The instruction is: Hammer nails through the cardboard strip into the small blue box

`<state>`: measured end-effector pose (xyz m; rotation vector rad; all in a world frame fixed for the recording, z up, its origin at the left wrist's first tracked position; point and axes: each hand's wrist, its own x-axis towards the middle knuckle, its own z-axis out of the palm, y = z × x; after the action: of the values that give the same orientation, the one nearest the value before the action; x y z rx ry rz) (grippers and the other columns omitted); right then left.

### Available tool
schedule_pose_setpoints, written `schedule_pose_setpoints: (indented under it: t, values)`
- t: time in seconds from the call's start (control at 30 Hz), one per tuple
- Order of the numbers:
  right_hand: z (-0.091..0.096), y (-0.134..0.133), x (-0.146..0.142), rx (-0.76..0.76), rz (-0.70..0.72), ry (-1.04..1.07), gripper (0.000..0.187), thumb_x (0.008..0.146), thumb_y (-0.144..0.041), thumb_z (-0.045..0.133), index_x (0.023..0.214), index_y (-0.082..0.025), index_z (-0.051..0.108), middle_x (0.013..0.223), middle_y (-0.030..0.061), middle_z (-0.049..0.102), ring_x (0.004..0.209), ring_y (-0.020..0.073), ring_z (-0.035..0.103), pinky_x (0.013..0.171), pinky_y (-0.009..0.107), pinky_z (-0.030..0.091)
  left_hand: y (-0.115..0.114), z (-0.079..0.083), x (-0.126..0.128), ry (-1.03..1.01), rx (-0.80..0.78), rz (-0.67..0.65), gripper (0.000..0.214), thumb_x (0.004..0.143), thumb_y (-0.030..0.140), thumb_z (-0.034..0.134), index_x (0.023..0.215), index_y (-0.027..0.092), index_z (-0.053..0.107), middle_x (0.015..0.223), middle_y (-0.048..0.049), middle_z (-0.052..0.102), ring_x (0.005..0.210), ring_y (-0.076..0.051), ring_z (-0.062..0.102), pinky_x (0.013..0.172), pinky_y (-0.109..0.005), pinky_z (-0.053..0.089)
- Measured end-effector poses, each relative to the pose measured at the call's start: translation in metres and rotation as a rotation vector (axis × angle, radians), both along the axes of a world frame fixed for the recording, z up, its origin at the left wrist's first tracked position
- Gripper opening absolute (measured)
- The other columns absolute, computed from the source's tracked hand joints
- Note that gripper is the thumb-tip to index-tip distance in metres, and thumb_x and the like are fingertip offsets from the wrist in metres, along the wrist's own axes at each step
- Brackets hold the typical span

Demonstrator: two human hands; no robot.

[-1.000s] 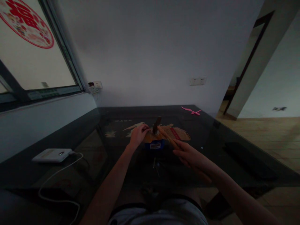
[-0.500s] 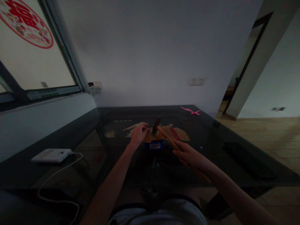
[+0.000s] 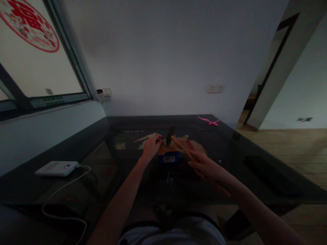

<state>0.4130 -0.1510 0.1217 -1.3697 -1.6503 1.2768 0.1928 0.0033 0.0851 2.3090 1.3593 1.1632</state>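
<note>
right hand [image 3: 208,168] closed round hammer [image 3: 182,148], head just above blue box [image 3: 168,158] at mid table [image 3: 255,149] | left hand [image 3: 151,148] fingertips pinched narrow at box top, item too small to tell | judged best: short light taps, pinched fingers low and clear of head

The hammer [image 3: 178,144] in my right hand [image 3: 206,168] has a pale, matt wooden handle and a dark, dull metal head. The block [image 3: 168,157] under it looks like rough brown cardboard over glossy blue print. The table [image 3: 230,160] is dark, smooth, mirror-shiny glass. At nine o'clock a white box [image 3: 56,168] of matt plastic trails a smooth white cable [image 3: 61,194].
</note>
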Motion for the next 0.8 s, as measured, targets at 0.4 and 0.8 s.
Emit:
schedule_pose_setpoints:
  t: [0.4, 0.8]
  values:
    - [0.028, 0.015, -0.023, 0.086, 0.054, 0.007, 0.043, 0.082, -0.027, 0.048, 0.122, -0.015, 0.041, 0.043, -0.0133, 0.035, 0.030, 0.0044, 0.032, 0.028, 0.013, 0.028, 0.006, -0.005, -0.003, -0.029, -0.009, 0.009, 0.009, 0.079, 0.020, 0.059, 0.087, 0.018, 0.064, 0.082, -0.0041, 0.069, 0.079, -0.017, 0.064, 0.072, -0.027, 0.048]
    - [0.036, 0.011, -0.021, 0.085, 0.071, -0.056, 0.043, 0.084, -0.023, 0.047, 0.125, -0.015, 0.039, 0.046, -0.0123, 0.036, 0.031, 0.0040, 0.033, 0.028, 0.013, 0.029, 0.009, -0.007, -0.003, -0.009, -0.002, 0.051, 0.010, 0.077, 0.024, 0.063, 0.084, 0.016, 0.066, 0.083, -0.0055, 0.069, 0.078, -0.018, 0.063, 0.071, -0.028, 0.046]
